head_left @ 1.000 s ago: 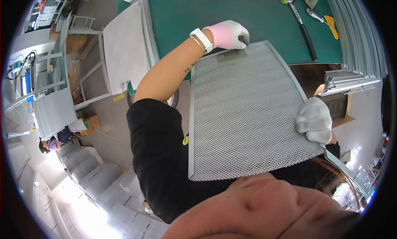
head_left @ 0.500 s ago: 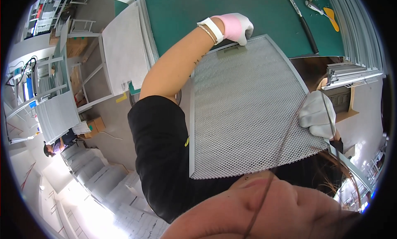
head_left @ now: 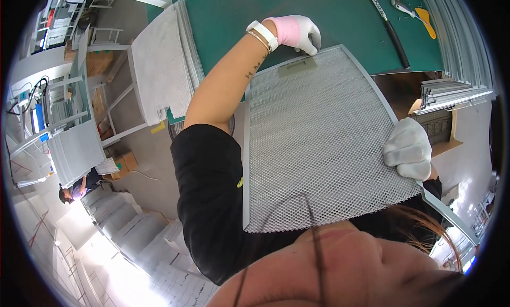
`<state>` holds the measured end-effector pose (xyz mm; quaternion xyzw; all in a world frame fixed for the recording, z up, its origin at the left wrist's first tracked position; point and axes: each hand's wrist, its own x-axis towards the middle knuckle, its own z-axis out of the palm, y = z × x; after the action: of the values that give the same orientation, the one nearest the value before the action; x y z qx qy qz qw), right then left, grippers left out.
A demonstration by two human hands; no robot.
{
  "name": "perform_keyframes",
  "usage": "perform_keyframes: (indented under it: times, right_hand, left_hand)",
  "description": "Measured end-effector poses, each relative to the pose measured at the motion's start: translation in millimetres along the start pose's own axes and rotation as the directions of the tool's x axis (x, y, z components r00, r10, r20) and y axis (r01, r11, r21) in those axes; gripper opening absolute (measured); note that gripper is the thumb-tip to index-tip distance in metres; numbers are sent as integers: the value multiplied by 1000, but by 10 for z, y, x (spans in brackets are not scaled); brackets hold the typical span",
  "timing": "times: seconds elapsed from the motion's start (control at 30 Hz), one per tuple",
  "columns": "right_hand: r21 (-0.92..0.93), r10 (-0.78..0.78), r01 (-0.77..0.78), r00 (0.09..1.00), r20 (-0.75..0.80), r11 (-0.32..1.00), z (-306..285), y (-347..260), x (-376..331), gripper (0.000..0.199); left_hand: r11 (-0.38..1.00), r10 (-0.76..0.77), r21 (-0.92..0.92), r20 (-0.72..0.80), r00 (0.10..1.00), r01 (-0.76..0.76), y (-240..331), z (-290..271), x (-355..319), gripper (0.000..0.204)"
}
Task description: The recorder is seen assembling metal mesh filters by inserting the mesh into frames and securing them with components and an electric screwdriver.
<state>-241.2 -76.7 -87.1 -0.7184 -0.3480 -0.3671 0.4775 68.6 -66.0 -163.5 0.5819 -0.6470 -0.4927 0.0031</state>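
A silver metal mesh panel (head_left: 319, 126) stretches from the green table toward my body. Metal frame strips line its far, left and right sides; along the near edge bare mesh shows. My left hand (head_left: 302, 35), in a white glove with a pink cuff, bends over the far frame strip, fingertips pinched at its edge beside a small flat handle plate (head_left: 297, 67). At the right edge my right hand (head_left: 408, 149), also in a white glove, is closed around the frame, its fingertips hidden. Below that hand, a frame strip (head_left: 450, 215) slants down to the right.
On the green table (head_left: 276, 4) lie a hammer (head_left: 390, 33), a screwdriver (head_left: 404, 8) and an orange scraper (head_left: 425, 23). Metal strips (head_left: 462, 41) are stacked at the right, mesh sheets (head_left: 164, 62) at the left. Another person (head_left: 79, 189) is at the far left.
My left hand and forearm have shifted slightly left along the far edge, and the handle plate shows more fully. The right hand and the panel have barely moved.
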Motion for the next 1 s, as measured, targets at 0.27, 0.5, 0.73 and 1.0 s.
perform_keyframes:
  times: [0.27, 0.5, 0.73, 1.0]
  right_hand:
    - [-100, -70, 54, 984, -163, 994, 44, -25, 60, 31]
    - [-48, -21, 18, 998, -60, 999, 77, 33, -4, 31]
    - [-42, 27, -27, 1000, 4, 999, 3, -38, 24, 30]
    - [-115, -30, 13, 989, -143, 993, 85, -30, 39, 29]
  left_hand:
    - [991, 63, 112, 41, 997, -68, 15, 33, 102, 31]
    - [889, 452, 235, -326, 830, -392, -157, 698, -239, 48]
    - [896, 408, 329, -348, 844, -297, -202, 760, -420, 49]
    - [893, 389, 371, -350, 852, -255, -311, 733, -511, 45]
